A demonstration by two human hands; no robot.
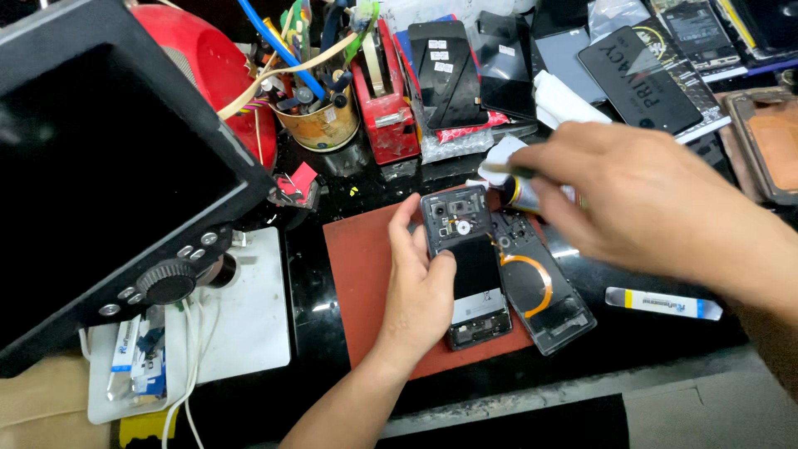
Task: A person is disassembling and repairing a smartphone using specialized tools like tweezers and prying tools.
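Note:
An opened phone [465,258] with its insides showing lies on a red mat [362,274]. My left hand [420,287] grips its left edge, thumb on the dark battery. Its removed back cover [540,291], with an orange ring coil, lies right beside it. My right hand [640,195] hovers above the phone's top right and holds a small dark tube-shaped tool [522,191] with a yellow band, its tip near the phone's upper corner.
A microscope screen [108,166] and its white base [249,308] fill the left. Behind stand a tool cup [320,116], a red tape dispenser [386,108] and several phone screens [465,75]. A flat pry tool [661,303] lies at right.

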